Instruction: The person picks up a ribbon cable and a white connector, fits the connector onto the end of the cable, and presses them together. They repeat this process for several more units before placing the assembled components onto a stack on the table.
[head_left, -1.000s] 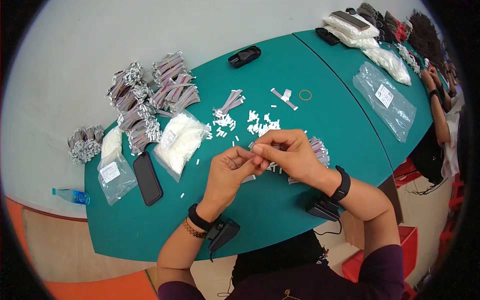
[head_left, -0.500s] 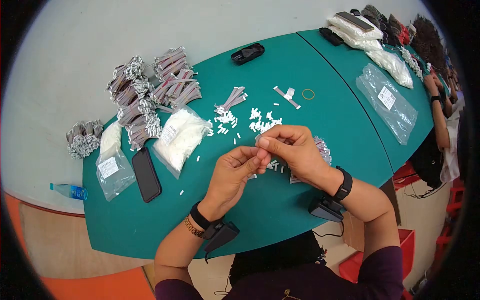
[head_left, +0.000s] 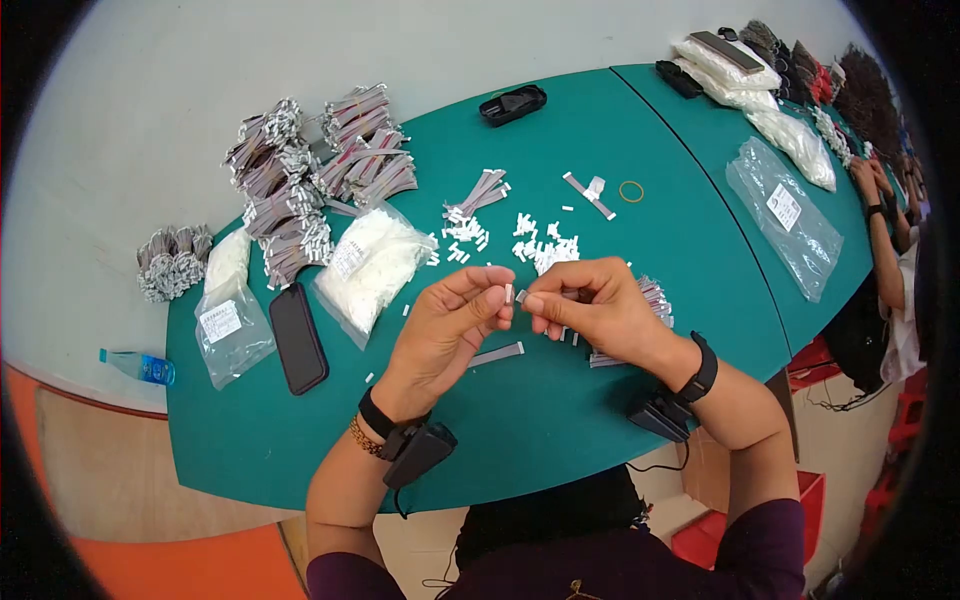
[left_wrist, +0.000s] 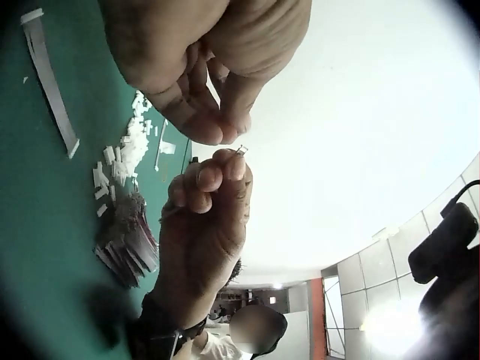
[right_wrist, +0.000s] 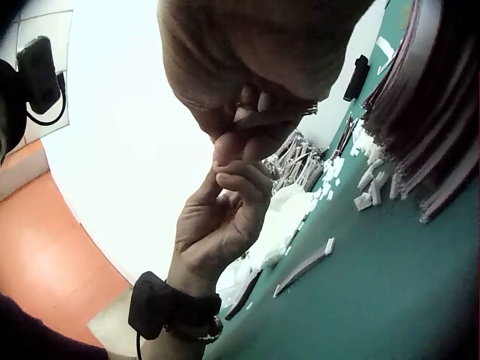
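My left hand [head_left: 447, 322] pinches a small white plastic piece [head_left: 509, 293] between thumb and fingertips. Facing it, my right hand [head_left: 602, 312] holds a flat ribbon cable [right_wrist: 270, 117] by its end, the pale tip [left_wrist: 242, 151] poking past thumb and finger. A narrow gap separates the two sets of fingertips in the head view. Most of the held cable is hidden behind the right fingers. Below the hands, a loose grey ribbon cable [head_left: 497, 354] with white ends lies on the green table [head_left: 520, 425].
Beyond the hands are loose white pieces [head_left: 556, 258] and a few cables [head_left: 480, 192]. A cable bundle [left_wrist: 129, 240] lies by the right hand. At left are a phone [head_left: 298, 338], a bag of white pieces [head_left: 368, 270] and stacked bundles [head_left: 290, 190]. A bottle [head_left: 138, 366] lies beyond the edge.
The fingertips, together before, have come slightly apart, the left hand shifting left. The white piece now shows in the left fingers, and the loose cable below is in fuller view.
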